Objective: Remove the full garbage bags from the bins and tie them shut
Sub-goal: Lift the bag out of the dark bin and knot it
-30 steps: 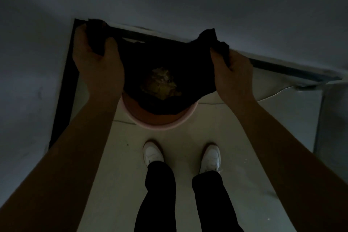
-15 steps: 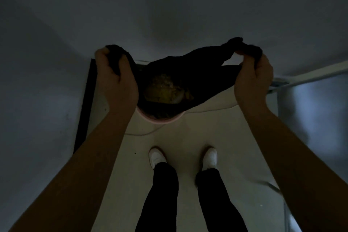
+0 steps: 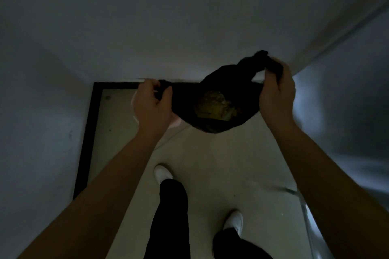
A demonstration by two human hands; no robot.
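A black garbage bag (image 3: 212, 124) hangs in the air between my hands, its mouth open, with yellowish waste (image 3: 214, 104) showing inside. My left hand (image 3: 152, 107) grips the bag's left edge. My right hand (image 3: 275, 94) is closed on the bag's right edge, held a little higher, with a bunch of plastic sticking out above the fingers. The pink bin (image 3: 175, 124) stands on the floor behind my left hand; only slivers of its rim show. The bag is to the right of the bin and clear of it.
This is a dim, narrow corner with grey walls on the left and ahead. A black skirting strip (image 3: 87, 132) runs along the left wall. A metallic door or panel (image 3: 345, 124) is on the right. My white shoes (image 3: 162, 171) stand on the pale floor.
The bag has come up out of the pink bin and swung right. My right hand rose and moved right; my left foot stepped forward. The view shifted.
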